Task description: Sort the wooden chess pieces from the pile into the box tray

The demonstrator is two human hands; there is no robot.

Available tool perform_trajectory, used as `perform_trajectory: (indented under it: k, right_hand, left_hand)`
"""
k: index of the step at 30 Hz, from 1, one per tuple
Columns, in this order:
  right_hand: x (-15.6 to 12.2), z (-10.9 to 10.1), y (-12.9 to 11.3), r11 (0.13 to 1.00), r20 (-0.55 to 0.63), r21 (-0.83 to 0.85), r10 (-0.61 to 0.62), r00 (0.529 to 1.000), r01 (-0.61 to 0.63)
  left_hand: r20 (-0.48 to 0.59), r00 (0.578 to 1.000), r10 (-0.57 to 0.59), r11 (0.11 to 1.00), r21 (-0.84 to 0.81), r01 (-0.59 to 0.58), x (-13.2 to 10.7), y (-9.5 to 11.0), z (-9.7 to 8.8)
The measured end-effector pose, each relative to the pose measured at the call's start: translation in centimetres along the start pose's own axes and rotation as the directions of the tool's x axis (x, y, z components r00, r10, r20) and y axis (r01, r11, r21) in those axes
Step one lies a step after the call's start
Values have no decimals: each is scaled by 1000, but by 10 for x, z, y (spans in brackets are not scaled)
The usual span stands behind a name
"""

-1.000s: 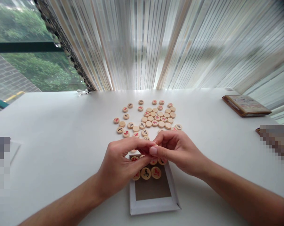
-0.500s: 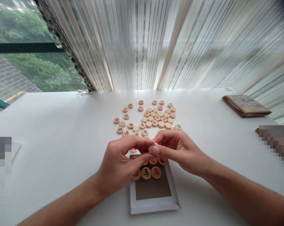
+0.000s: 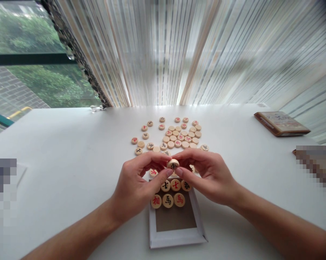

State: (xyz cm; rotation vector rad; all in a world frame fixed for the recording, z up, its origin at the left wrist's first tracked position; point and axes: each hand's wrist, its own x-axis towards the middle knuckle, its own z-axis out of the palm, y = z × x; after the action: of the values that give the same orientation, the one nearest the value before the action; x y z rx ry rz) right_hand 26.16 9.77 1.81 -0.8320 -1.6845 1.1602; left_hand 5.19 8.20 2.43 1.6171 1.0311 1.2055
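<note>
Between the fingertips of both hands is a round wooden Chinese chess piece, its black character turned toward me. My left hand pinches it from the left, my right hand from the right. Below it lies a shallow white box with a brown bottom. Several chess pieces sit face up in rows at its far end, among them a red piece, a black horse piece and a red horse piece. My left fingers and thumb partly cover the upper row.
Beyond my hands many loose chess pieces are spread on the white table, some face down. A flat brown box lies at the far right. A striped curtain hangs along the back edge.
The chess piece has been turned so its black character faces me. Both hands hold it by its edges, and the right thumb has slid off its face.
</note>
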Motion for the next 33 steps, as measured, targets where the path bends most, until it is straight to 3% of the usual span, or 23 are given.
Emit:
perform_trajectory:
  k: [6,13,21,33]
  right_hand:
    - [-1,-1,5,982,-66,-117,-155,986,147]
    - [1,-4,3,951,-31,-206,-243,970,231]
    - [0,-5,11,964,-40,-174,-210,977,200]
    - [4,-4,3,977,-55,-151,-157,986,147]
  left_hand:
    - [-15,1000,-22,999,-43,22,0,-2,0]
    - [6,998,-65,989,-130,65,1,-1,0]
    - [0,999,-54,994,-96,54,2,-1,-1]
    - [20,999,-43,996,-83,45,4,0,-1]
